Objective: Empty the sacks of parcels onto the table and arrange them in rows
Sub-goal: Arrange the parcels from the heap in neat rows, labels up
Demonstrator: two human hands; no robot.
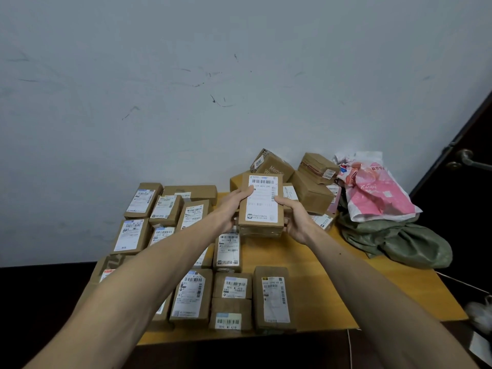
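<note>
Both my hands are up over the yellow wooden table (306,265), holding one brown cardboard parcel with a white barcode label (262,206) above the tabletop, label facing me. My left hand (230,209) clamps its left edge, thumb on the label face near the top, fingers wrapped behind. My right hand (295,218) clamps the right edge and lower corner, thumb across the front, fingers underneath. Both grips are closed tight on the held parcel; it touches nothing else that I can see.

Below and to the left, the sorted brown labelled parcels (191,296) lie flat in rough rows, labels up, packed side by side and reaching from the near edge to the far wall. My left forearm covers a few of them, so the count there is unclear. One tall brown parcel with a long white label (273,299) sits at the right end of the near row, just beside two smaller stacked ones.

Behind the held parcel, against the pale scuffed wall (186,89), is a loose pile of unsorted brown boxes (308,190), tilted and leaning on each other. Right of that pile, a pink and white plastic mailer bag (372,190) rests on a crumpled green woven sack (399,241) at the table's right edge. A dark door with a metal handle (464,158) is at far right.
</note>
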